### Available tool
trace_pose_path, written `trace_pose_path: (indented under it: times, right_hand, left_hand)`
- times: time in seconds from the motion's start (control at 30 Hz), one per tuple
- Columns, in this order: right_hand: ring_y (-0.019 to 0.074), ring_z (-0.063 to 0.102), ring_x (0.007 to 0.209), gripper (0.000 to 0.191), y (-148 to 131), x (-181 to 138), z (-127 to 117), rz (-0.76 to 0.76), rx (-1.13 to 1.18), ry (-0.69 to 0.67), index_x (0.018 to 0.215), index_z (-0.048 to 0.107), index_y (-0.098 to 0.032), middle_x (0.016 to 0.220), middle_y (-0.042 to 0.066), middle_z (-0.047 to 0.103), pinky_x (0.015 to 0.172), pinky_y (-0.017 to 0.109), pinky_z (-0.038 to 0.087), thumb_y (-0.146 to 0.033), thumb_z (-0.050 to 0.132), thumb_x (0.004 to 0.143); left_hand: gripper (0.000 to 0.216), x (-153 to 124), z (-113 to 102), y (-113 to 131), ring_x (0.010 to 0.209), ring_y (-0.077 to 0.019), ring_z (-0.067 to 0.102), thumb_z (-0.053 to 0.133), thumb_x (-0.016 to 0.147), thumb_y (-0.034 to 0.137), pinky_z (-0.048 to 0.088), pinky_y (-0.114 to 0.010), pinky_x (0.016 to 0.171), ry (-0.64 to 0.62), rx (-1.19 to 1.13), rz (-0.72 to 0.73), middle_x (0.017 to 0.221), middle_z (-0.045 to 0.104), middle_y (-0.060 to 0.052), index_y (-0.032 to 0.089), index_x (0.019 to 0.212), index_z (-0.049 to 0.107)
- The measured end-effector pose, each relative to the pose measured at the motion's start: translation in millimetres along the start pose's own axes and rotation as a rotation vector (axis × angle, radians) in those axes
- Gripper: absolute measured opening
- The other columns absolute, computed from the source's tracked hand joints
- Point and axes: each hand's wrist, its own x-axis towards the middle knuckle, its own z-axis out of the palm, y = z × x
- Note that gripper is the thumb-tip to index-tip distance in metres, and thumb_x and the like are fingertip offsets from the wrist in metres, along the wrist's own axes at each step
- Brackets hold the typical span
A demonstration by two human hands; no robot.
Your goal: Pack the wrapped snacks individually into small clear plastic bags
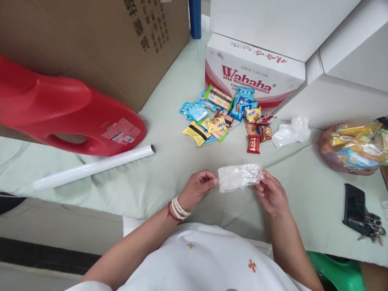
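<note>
A small clear plastic bag [239,178], flat and slightly crinkled, is stretched between my two hands above the table. My right hand [271,192] pinches its right end between thumb and fingers. On the other side, my left hand [200,186] has thumb and forefinger closed at the bag's left edge. Beyond the bag lies a loose pile of wrapped snacks, among them light-blue packets [195,111], a yellow packet [195,132] and a red packet [254,144]. Crumpled clear bags [292,131] lie right of the pile.
A red jug [72,109] and a white tube [93,166] lie at the left by a brown carton [91,44]. White boxes, one a Wahaha carton [254,72], stand behind. At right are a bowl of bagged snacks [348,165], a phone [354,202] and keys [376,226].
</note>
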Motion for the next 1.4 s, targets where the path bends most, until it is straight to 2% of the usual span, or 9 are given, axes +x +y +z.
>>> trace_pose_path:
  times: [0.13, 0.3, 0.47, 0.63, 0.77, 0.93, 1.1, 1.23, 1.4]
  right_hand:
    - [0.0092, 0.043, 0.057, 0.027, 4.7, 4.3, 6.3, -0.265, -0.218, 0.164, 0.085, 0.062, -0.022, 0.069, -0.004, 0.052, 0.049, 0.02, 0.034, -0.041, 0.08, 0.08]
    - [0.0103, 0.044, 0.056, 0.026, 16.5, 4.1, 10.0, -0.297, -0.411, 0.176, 0.09, 0.061, -0.022, 0.07, -0.005, 0.052, 0.053, 0.024, 0.036, -0.045, 0.071, 0.087]
    - [0.0121, 0.048, 0.061, 0.04, 19.7, 21.2, 9.6, -0.414, -0.64, 0.417, 0.109, 0.06, -0.021, 0.092, 0.001, 0.064, 0.059, 0.026, 0.042, -0.054, 0.065, 0.087]
    - [0.0159, 0.054, 0.067, 0.047, 13.6, 56.0, 16.5, -0.407, -0.915, 0.378, 0.112, 0.066, -0.018, 0.097, 0.005, 0.069, 0.07, 0.031, 0.046, -0.053, 0.067, 0.081]
    - [0.015, 0.05, 0.063, 0.025, 0.9, 62.3, 19.4, -0.355, -0.785, 0.278, 0.084, 0.069, -0.02, 0.07, -0.001, 0.062, 0.064, 0.029, 0.041, -0.044, 0.065, 0.08]
    - [0.0078, 0.033, 0.051, 0.034, -16.6, 39.9, -1.2, -0.211, -0.312, 0.196, 0.082, 0.066, -0.02, 0.067, -0.004, 0.053, 0.044, 0.023, 0.023, -0.046, 0.083, 0.067]
    - [0.0093, 0.039, 0.053, 0.04, -22.0, 24.5, -37.3, -0.192, -0.507, 0.278, 0.085, 0.066, -0.02, 0.073, -0.001, 0.057, 0.045, 0.024, 0.029, -0.054, 0.081, 0.07]
    - [0.0184, 0.057, 0.073, 0.037, -28.1, 12.9, -28.4, -0.573, -0.956, 0.573, 0.101, 0.069, -0.019, 0.092, 0.007, 0.068, 0.068, 0.033, 0.048, -0.053, 0.066, 0.088]
    - [0.0291, 0.059, 0.113, 0.034, -25.6, 3.8, 39.5, -0.852, -1.112, -0.071, 0.117, 0.07, -0.025, 0.121, 0.012, 0.068, 0.1, 0.046, 0.049, -0.047, 0.067, 0.092]
  left_hand:
    - [0.037, -0.9, -0.2, -0.9, 0.062, -0.0096, 0.047, 0.079, 0.079, 0.05, 0.039, -0.024, 0.06, 0.033, 0.123, 0.077, 0.068, 0.053, 0.003, 0.017, 0.079, 0.063]
    - [0.016, 4.8, 3.2, -3.0, 0.084, -0.016, 0.057, 0.064, 0.092, 0.032, 0.048, -0.029, 0.073, 0.211, 0.623, 0.528, 0.102, 0.061, -0.006, 0.019, 0.101, 0.065]
    - [0.047, 32.9, 22.5, 5.5, 0.117, -0.03, 0.054, 0.069, 0.091, 0.041, 0.045, -0.047, 0.1, 0.277, 1.095, 0.83, 0.127, 0.06, -0.015, 0.021, 0.133, 0.063]
    - [0.016, 67.1, 33.4, 6.8, 0.114, -0.0318, 0.055, 0.068, 0.09, 0.03, 0.04, -0.051, 0.099, 0.224, 1.115, 0.774, 0.107, 0.071, -0.01, 0.023, 0.102, 0.075]
    - [0.012, 70.2, 21.3, 9.1, 0.085, -0.0199, 0.061, 0.064, 0.09, 0.031, 0.048, -0.036, 0.083, 0.365, 0.483, 0.646, 0.082, 0.066, -0.003, 0.022, 0.084, 0.066]
    - [0.03, 60.3, -7.4, 24.1, 0.053, -0.0096, 0.049, 0.079, 0.073, 0.035, 0.043, -0.023, 0.053, 0.539, -0.255, 0.315, 0.063, 0.052, 0.007, 0.022, 0.079, 0.053]
    - [0.04, 47.4, -17.1, 28.2, 0.043, -0.0041, 0.034, 0.087, 0.066, 0.041, 0.029, -0.018, 0.041, 0.434, -0.226, 0.184, 0.057, 0.046, 0.011, 0.02, 0.079, 0.055]
    - [0.045, 37.9, -5.3, 23.3, 0.041, -0.0045, 0.031, 0.086, 0.067, 0.052, 0.026, -0.019, 0.038, 0.316, -0.017, 0.135, 0.054, 0.043, 0.011, 0.02, 0.078, 0.057]
    - [0.044, 30.6, 5.9, 27.4, 0.042, -0.0059, 0.032, 0.079, 0.074, 0.059, 0.027, -0.021, 0.04, 0.241, 0.154, 0.13, 0.053, 0.041, 0.011, 0.021, 0.078, 0.057]
